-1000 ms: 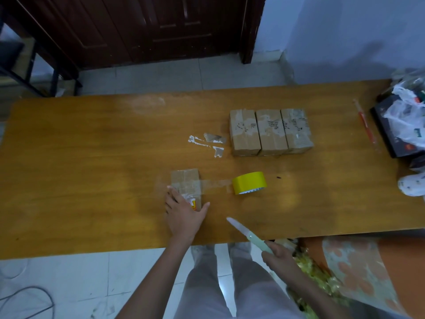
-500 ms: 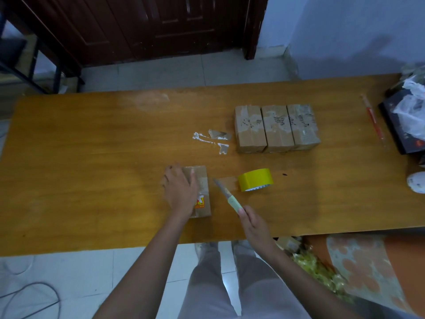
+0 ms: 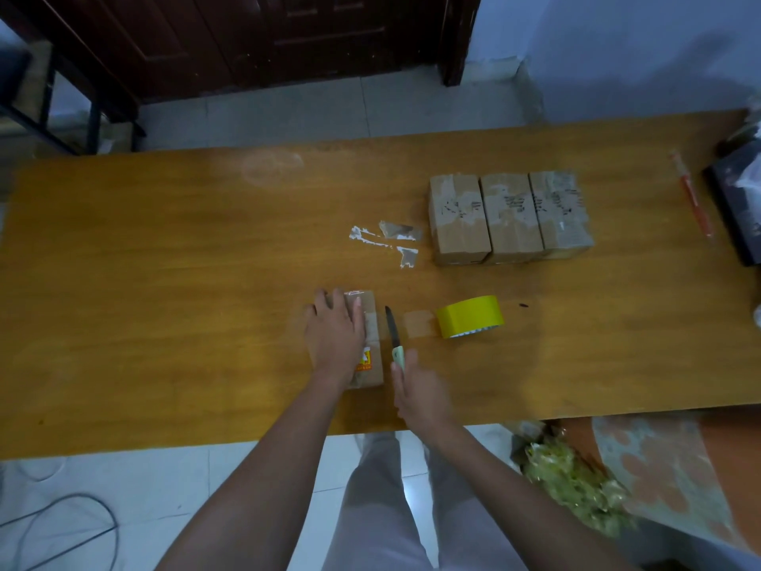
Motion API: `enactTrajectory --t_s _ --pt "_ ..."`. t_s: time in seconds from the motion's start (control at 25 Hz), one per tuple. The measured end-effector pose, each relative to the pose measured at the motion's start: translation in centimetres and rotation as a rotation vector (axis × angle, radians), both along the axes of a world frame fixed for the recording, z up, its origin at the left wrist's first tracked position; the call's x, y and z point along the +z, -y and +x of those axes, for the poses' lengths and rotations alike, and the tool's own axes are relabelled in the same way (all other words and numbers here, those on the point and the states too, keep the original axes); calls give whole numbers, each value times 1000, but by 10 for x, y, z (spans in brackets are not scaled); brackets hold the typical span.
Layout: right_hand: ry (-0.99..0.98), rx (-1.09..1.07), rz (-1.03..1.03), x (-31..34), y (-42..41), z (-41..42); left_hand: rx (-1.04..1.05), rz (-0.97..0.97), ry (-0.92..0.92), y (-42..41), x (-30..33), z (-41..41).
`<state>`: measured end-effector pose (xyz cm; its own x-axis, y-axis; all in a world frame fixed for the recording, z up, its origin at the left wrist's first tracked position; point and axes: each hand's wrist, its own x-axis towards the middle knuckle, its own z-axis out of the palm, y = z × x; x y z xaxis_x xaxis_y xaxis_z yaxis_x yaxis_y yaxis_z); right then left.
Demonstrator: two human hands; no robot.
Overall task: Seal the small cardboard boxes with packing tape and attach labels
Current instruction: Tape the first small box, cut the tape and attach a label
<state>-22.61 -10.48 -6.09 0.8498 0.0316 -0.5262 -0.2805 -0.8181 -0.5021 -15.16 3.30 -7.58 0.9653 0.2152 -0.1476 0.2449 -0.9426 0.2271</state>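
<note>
Head view, looking down on a long wooden desk [image 3: 164, 323]. Left hand [image 3: 335, 337] lies flat on the small cardboard box [image 3: 367, 337] near the front edge, palm down, fingers [image 3: 329, 304] straight and spread toward 12 o'clock, covering the box's left half. An orange-and-yellow sticker [image 3: 364, 360] shows on the box top just past the wrist side of the hand.

Right hand [image 3: 420, 391] sits just at 3 o'clock of the box, curled round the pale green handle of a knife [image 3: 393, 333]; the blade points to 12 o'clock and stands right beside the box's right edge, on a strip of clear tape [image 3: 418, 323] that runs from the box toward 3 o'clock to the yellow tape roll [image 3: 469, 321]. Both forearms reach in from 6 o'clock, the right wrist bent slightly inward.

Up at 1 o'clock of the box, three taped boxes [image 3: 508, 218] sit side by side, touching, with scribbles on their tops. Scraps of torn tape [image 3: 389, 236] lie on the desk just left of them. At the far right, a red pen [image 3: 692, 195] and a dark package [image 3: 737, 199] at the edge.
</note>
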Motion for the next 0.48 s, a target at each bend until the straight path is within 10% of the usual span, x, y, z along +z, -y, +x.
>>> enactTrajectory --t_s 0.48 --pt "66 79 -141 -16 -16 9 4 -29 12 0 -3 0"
